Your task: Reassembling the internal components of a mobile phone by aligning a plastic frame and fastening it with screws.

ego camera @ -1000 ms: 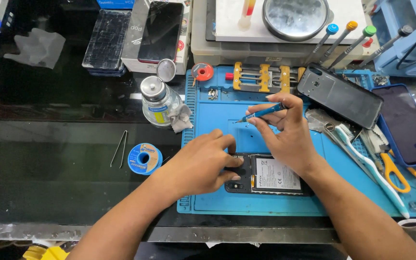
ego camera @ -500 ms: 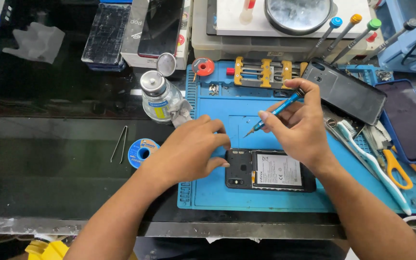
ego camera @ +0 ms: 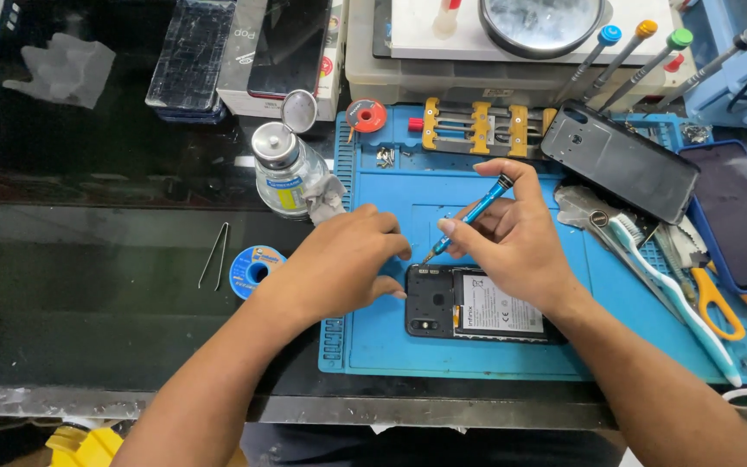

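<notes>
Screwdriver [ego camera: 470, 214] tip lowered to opened phone [ego camera: 477, 304], left hand [ego camera: 339, 264] steadying

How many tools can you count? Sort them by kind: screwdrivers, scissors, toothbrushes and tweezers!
Screwdrivers: 5 clearly seen, one in the right hand
Scissors: 1
Toothbrush: 1
Tweezers: 1
Total: 8

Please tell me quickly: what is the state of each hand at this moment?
Left hand: holds nothing, fingers curled, resting on the opened phone.
Right hand: closed on the blue screwdriver, tip at the phone's top edge.
</notes>
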